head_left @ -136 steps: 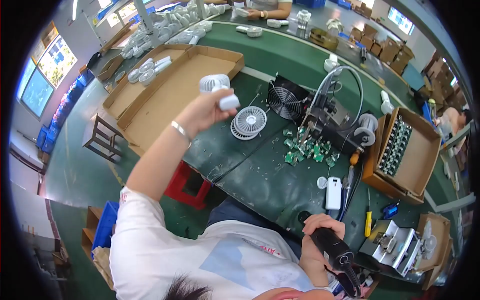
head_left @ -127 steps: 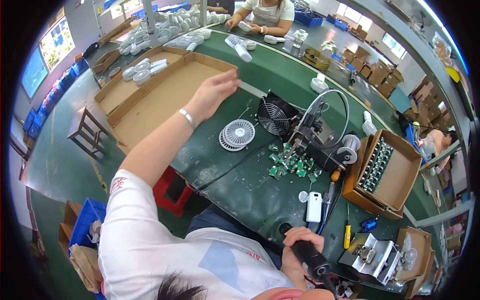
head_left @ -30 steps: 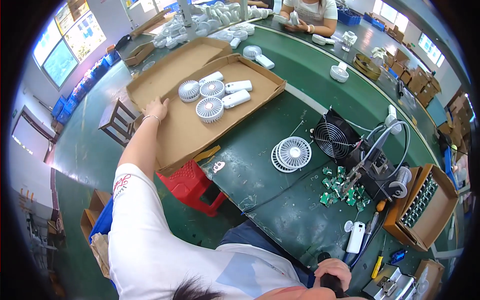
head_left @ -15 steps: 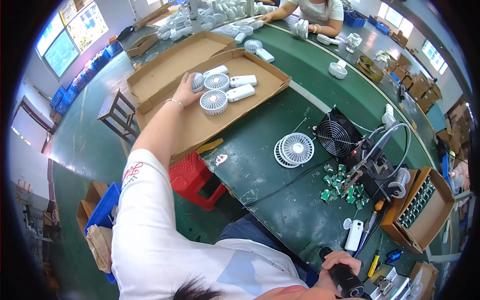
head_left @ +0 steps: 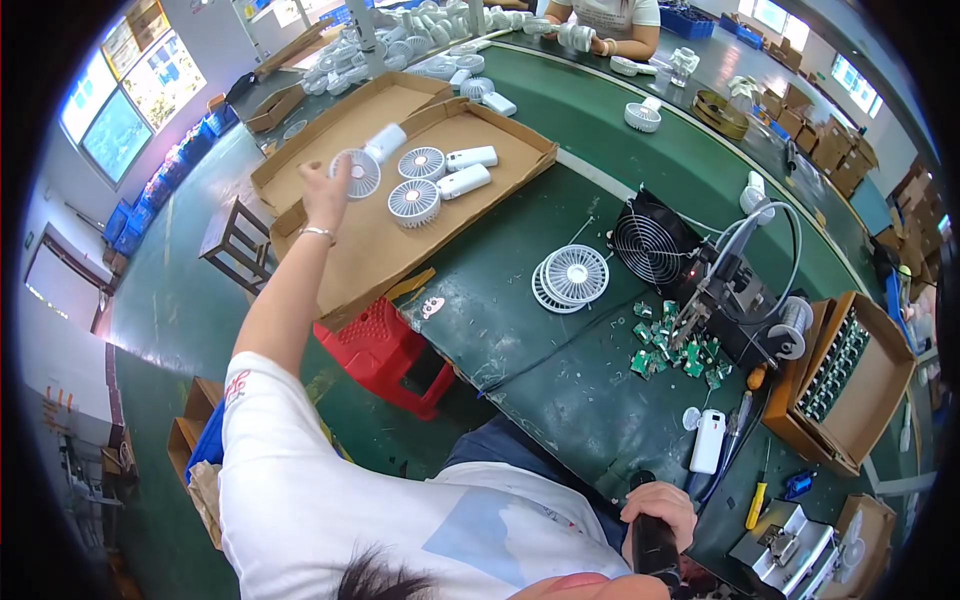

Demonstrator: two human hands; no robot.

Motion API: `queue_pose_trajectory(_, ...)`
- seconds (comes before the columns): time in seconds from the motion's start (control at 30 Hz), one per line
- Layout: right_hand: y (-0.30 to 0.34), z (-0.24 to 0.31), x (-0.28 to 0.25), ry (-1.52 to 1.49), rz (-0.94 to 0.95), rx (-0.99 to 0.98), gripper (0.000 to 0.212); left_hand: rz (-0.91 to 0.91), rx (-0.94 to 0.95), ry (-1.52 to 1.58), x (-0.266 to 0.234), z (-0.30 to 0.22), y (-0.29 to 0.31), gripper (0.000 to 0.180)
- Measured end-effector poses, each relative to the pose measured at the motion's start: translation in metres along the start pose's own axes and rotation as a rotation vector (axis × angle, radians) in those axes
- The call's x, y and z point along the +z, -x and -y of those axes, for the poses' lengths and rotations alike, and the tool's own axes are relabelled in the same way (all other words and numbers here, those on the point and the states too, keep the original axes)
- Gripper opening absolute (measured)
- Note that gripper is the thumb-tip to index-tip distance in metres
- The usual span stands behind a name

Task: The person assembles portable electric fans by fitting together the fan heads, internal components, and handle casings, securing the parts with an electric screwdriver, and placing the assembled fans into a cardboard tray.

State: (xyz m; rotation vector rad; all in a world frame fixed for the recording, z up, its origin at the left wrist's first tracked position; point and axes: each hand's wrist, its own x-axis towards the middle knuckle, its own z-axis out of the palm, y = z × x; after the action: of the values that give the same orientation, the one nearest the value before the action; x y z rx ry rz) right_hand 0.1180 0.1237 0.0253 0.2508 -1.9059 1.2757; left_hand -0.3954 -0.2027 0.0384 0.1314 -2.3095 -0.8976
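Over the cardboard tray (head_left: 360,260), my left hand (head_left: 326,195) is closed on the round head of a white handheld fan (head_left: 385,143), whose handle points away from me. Two more white fans, a nearer one (head_left: 414,203) and a farther one (head_left: 421,163), lie in the tray with their handles to the right. At the near edge of the bench, my right hand (head_left: 664,508) grips a black cylindrical power tool (head_left: 654,552), probably an electric screwdriver. Close by lie a white fan handle (head_left: 707,441) and a yellow screwdriver (head_left: 757,505).
White fan grilles (head_left: 577,275) sit mid-bench near a black cooling fan (head_left: 650,243). Small green circuit boards (head_left: 665,340) lie beside a soldering stand with a solder spool (head_left: 795,325). A red stool (head_left: 385,355) stands below the tray. Another person (head_left: 630,30) handles white fans across the bench.
My left hand has lifted the white fan from the tray and moved left, turning it. My right hand still holds the black tool, slightly shifted. The view has turned a little.
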Motion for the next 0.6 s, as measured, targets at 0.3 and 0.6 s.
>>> queue_pose_trajectory(0.3, 0.004, 0.001, 0.0, -0.153, -0.204, 0.145, 0.031, 0.448, 0.254, 0.436, -0.114, -0.109, 0.111, 0.068)
queue_pose_trajectory(0.6, 0.008, 0.004, -0.002, -0.171, -0.261, 0.084, 0.024, 0.492, 0.114, 0.897, -0.115, -0.134, 0.234, 0.062)
